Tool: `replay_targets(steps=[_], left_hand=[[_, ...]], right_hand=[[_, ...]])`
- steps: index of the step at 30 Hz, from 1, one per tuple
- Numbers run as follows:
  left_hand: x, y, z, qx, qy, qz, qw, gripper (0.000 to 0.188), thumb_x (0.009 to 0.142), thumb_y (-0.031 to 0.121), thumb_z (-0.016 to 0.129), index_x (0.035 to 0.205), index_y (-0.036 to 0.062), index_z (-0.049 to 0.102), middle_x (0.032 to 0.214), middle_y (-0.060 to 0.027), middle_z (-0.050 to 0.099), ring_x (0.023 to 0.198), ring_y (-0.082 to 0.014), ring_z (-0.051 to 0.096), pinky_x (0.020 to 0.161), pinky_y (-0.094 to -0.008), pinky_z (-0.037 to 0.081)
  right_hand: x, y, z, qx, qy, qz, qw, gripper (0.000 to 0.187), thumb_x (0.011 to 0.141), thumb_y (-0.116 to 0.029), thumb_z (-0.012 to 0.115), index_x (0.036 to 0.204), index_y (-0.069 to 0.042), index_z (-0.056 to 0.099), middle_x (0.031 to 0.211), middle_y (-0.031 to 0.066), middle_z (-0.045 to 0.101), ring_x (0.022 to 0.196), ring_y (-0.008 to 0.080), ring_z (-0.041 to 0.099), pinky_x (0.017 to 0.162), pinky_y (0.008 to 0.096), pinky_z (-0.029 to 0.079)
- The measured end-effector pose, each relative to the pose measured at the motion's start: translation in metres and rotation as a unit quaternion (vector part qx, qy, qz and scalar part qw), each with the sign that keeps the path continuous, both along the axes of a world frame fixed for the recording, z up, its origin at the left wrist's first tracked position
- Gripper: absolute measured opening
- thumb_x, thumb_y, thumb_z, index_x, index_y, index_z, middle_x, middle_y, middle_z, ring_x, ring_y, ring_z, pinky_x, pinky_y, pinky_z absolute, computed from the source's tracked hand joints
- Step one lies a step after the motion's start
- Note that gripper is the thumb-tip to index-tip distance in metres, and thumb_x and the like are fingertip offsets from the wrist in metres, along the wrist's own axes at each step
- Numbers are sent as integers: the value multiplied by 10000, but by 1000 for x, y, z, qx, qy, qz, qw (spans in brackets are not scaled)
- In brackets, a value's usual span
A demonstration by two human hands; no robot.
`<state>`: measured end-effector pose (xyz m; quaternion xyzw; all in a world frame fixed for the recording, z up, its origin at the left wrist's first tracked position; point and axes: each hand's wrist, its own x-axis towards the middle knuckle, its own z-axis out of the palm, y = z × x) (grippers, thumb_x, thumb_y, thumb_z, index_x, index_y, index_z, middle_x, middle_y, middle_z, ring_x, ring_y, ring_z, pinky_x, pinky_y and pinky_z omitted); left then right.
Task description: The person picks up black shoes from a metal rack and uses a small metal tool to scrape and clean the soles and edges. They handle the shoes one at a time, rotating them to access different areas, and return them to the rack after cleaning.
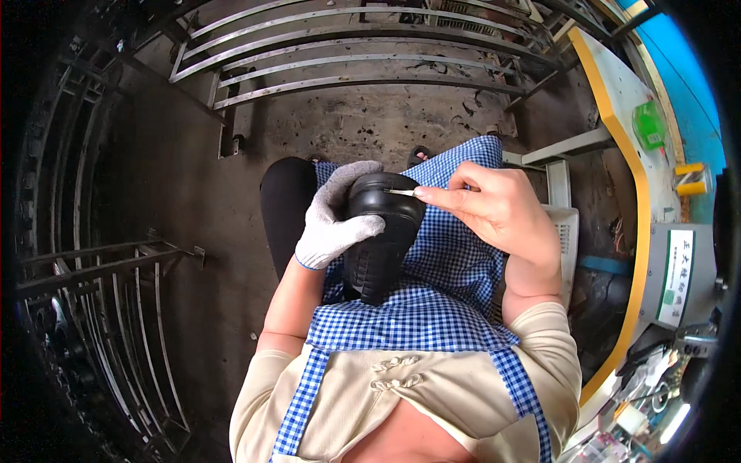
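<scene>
A black shoe [384,231] with a smooth, shiny rounded end and a ridged lower part rests upright over my lap. My left hand [337,220], in a pale grey knitted glove, is wrapped round its left side, thumb across the front. Bare, my right hand [494,202] pinches a thin, light-coloured tool [403,192], like a small brush or stick. The tool's tip touches the shiny black surface near the top of the shoe. Its exact kind is too small to make out. Beneath the shoe lies my blue-and-white checked apron [455,255].
Metal racks stand ahead [370,35] and at the left [147,309]. On the right is a white worktable [617,92] with a yellow edge, bearing a green container [648,125], a yellow roll [693,179] and a grey machine box [674,270]. Below the table sits a pale crate [567,231].
</scene>
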<state>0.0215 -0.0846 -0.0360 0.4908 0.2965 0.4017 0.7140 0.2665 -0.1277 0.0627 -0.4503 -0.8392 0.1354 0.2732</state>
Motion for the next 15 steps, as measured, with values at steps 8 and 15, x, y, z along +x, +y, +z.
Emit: replay_targets(steps=[8, 15], left_hand=[[4, -4, 3, 6, 13, 8, 1000, 820, 627, 183, 893, 1328, -6, 513, 1244, -119, 596, 1154, -228, 576, 1023, -356, 454], [5, -7, 3, -11, 19, 18, 1000, 823, 623, 194, 896, 1323, -8, 514, 1237, -119, 602, 1147, -227, 579, 1011, -354, 461]], right_hand=[[-4, -10, -10, 12, 29, -16, 999, 325, 805, -65, 722, 1112, -169, 741, 749, 50, 593, 543, 182, 562, 492, 304, 448], [-9, -13, -25, 4, 49, -46, 998, 332, 816, -54, 722, 1131, -159, 734, 755, 57, 595, 557, 184, 573, 507, 303, 458]])
